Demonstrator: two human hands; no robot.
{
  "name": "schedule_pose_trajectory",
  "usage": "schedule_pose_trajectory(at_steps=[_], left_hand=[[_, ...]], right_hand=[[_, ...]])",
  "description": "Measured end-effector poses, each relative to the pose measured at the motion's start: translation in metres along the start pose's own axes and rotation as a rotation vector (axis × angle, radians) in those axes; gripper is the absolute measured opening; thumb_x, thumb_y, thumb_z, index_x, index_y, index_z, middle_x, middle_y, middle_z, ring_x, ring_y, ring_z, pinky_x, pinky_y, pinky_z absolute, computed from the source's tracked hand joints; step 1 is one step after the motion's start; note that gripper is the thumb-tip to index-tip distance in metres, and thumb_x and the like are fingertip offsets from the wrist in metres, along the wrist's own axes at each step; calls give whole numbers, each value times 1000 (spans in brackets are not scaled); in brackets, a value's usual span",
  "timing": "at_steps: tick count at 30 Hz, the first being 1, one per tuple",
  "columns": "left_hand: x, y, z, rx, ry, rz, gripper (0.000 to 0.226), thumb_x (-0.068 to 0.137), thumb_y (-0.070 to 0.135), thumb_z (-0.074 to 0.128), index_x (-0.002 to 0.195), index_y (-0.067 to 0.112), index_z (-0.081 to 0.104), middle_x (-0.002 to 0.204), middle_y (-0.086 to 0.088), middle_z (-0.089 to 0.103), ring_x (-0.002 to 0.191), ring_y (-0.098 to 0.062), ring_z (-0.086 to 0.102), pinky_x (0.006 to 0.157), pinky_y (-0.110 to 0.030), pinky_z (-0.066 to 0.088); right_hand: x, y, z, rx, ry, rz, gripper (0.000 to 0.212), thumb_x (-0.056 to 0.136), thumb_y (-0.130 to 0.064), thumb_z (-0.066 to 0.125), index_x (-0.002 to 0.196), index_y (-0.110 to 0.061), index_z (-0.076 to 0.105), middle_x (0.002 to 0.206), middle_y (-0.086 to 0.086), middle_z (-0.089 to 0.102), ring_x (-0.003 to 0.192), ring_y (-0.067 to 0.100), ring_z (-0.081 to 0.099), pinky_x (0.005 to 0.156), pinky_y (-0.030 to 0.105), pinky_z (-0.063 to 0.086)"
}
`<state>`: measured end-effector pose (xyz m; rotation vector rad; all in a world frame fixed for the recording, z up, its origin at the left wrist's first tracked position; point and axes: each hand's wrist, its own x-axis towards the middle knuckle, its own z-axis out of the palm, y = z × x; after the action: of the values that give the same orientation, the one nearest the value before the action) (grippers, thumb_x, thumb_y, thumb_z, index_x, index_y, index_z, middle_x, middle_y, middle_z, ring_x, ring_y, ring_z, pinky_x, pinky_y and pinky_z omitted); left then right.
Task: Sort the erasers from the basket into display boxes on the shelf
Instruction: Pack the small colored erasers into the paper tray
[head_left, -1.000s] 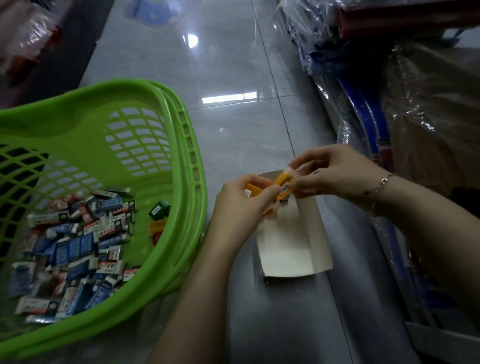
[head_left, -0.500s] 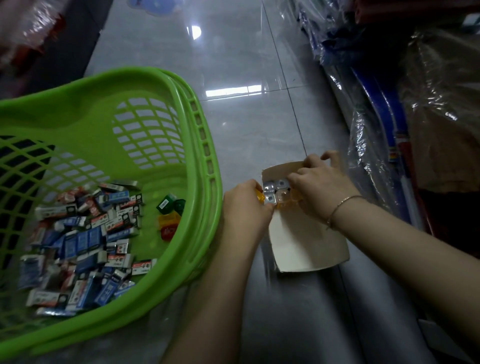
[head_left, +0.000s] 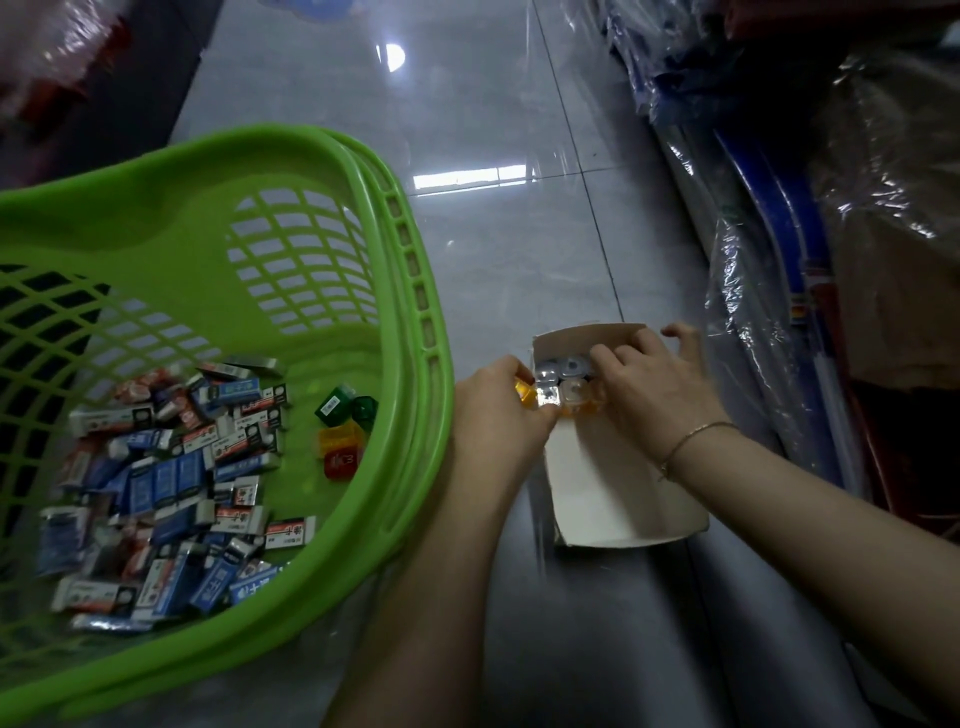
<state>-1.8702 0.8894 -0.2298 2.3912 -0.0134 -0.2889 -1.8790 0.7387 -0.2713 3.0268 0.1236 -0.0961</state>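
Left hand curled at the left wall of the box, grip closed on a yellow eraser held right at the box edge, probably ready to go into the row. Right hand inside the far end of the box, fingers bent down onto the packed erasers; likely pressing them tight against the far wall so the next one fits, though whether pinching one or only pushing cannot be told. Box lying open-topped on a grey shelf, far end filled with a small cluster of clear-capped pieces, near end bare white card; room left for many more.

Basket just left of the box, rim close beside the left wrist, so a short reach between the two. Inside, a heap of blue and white sleeved erasers toward the near left, and apart from them a few loose coloured ones, green, yellow and red, near the right wall. Most of the sorting judged undone.

Plastic-wrapped goods crowding the right side, close to the right hand; glossy floor beyond. High basket wall between heap and box to be lifted over each time.
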Motion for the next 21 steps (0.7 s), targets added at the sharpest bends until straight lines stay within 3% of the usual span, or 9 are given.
schedule_pose_trajectory(at_steps=[2,5,8,9,11,13,16,21], left_hand=[[-1,-1,-1,-94,27,17,26,77,18,76,99,10,66,78,0,59,71,-13,53,56,-17,34],[-2,7,-6,-427,100,-22,22,79,10,75,97,3,63,69,-2,58,56,0,51,52,-5,38],[-3,20,-11,-944,65,-180,17,85,8,68,98,1,60,74,-6,62,60,-7,61,60,-14,51],[-4,23,-13,-1132,13,-244,13,88,10,64,97,3,59,75,-6,63,65,-11,64,66,-20,55],[-4,28,-15,-1433,-66,-331,9,92,17,59,92,8,59,75,-5,66,76,-15,68,79,-28,55],[-3,30,-15,-1622,-94,-358,14,94,22,55,87,11,59,77,-4,68,84,-16,68,84,-29,52],[-3,35,-14,-1769,-151,-345,19,96,30,51,88,14,59,83,-2,70,93,-16,66,80,-30,54],[-12,39,-10,-1653,-208,-307,23,95,31,51,92,11,62,91,-7,72,83,-22,71,71,-32,58]], right_hand=[[0,0,-1,2,-1,6,22,89,-18,47,111,-20,47,101,0,61,111,24,47,101,43,16],[-2,4,-8,4,12,15,25,86,-20,49,111,-20,48,106,2,56,112,24,46,102,43,13],[-4,5,-30,78,81,41,19,82,-28,55,100,-21,53,100,0,56,107,23,47,100,40,11],[-5,5,-40,189,130,70,15,80,-27,57,94,-22,55,92,-2,56,102,22,50,99,39,16],[-5,4,-64,658,161,184,8,77,-18,61,84,-21,58,77,-3,58,86,20,57,90,36,37],[-4,2,-86,1212,14,266,7,80,-8,61,83,-14,61,76,5,62,72,18,60,73,34,52],[-7,-3,-103,1668,-242,282,10,84,-1,60,92,-6,60,87,16,62,72,20,64,67,29,57],[-12,-10,-104,1641,-261,311,27,76,9,66,96,-6,59,94,16,63,84,28,68,74,36,59]])
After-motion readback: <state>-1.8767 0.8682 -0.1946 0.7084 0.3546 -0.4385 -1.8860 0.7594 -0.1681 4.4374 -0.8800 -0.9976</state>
